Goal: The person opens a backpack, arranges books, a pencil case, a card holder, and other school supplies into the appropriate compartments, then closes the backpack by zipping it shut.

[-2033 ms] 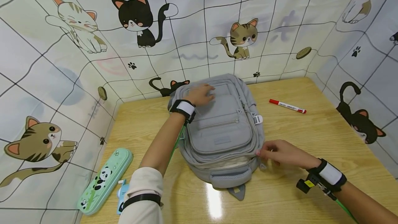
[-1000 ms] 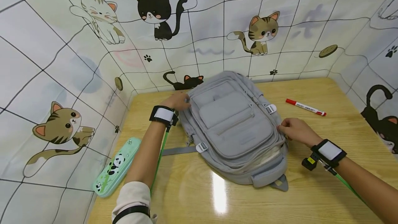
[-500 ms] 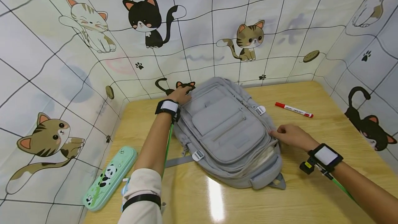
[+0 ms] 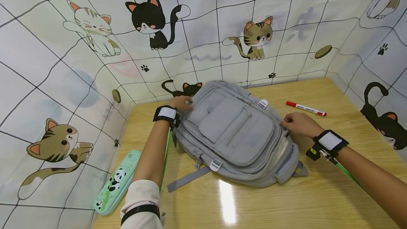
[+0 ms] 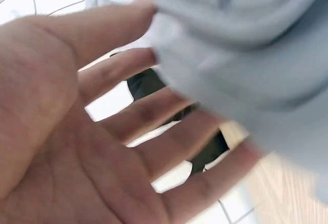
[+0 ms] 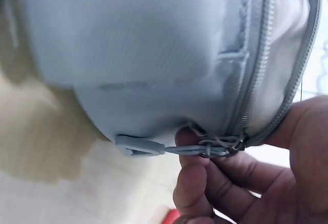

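Observation:
A grey backpack [image 4: 235, 133] lies flat on the wooden table [image 4: 318, 193], turned at an angle, its main zip partly undone with pale lining showing. My left hand [image 4: 182, 103] rests with straight spread fingers [image 5: 154, 101] against the bag's far left end [image 5: 241, 39]. At the bag's right side my right hand [image 4: 297, 123] pinches the zip pull [image 6: 220, 146] between thumb and fingers [image 6: 197, 183], where the two zip tracks meet on the backpack [image 6: 138, 55].
A red marker [image 4: 306, 108] lies on the table behind my right hand. A green panda pencil case [image 4: 117, 182] sits near the table's left front corner. Cat-print walls [image 4: 203, 27] close in the table at the back and both sides.
The backpack has swung round, its near end moving right. My right hand moved up along the bag's right edge, and my left hand slid from the bag's top to its far left end.

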### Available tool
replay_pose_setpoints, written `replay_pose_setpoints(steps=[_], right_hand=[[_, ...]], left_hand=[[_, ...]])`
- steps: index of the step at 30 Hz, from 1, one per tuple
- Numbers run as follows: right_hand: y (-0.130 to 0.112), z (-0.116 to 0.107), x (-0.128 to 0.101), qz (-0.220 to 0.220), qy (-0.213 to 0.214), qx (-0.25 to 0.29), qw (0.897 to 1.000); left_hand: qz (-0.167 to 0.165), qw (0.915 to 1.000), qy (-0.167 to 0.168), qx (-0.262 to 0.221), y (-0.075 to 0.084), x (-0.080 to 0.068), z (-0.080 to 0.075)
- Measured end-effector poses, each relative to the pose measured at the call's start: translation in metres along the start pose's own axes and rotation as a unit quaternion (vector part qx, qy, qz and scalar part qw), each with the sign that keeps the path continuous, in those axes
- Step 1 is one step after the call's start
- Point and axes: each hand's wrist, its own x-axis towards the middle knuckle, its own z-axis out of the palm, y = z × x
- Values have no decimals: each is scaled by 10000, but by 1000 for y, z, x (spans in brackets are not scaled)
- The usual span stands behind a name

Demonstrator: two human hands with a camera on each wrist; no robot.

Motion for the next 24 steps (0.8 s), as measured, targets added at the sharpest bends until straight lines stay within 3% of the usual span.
replay_pose_setpoints(steps=[3, 6, 9, 14, 20, 24], right_hand=[[3, -11, 20, -234, 2, -241, 9994], [1, -18, 33, -346, -130, -386, 9986], [-6, -21, 37, -312, -287, -410, 9983], [-12, -22, 25, -94, -432, -459, 9980], [-12, -19, 22, -103, -226, -413, 9988], [-5, -27, 24, -4, -189, -380, 9991]], left_hand=[[-84, 9993, -336, -165, -5, -12, -4], [-38, 9989, -421, -207, -9, -17, -8], [-45, 9999, -72, -150, -13, -14, -9], [-215, 9974, 566, -379, -8, 7, -2], [-406, 9933, 992, -428, -3, 26, 13], [-314, 9932, 1014, -472, 3, 32, 14]])
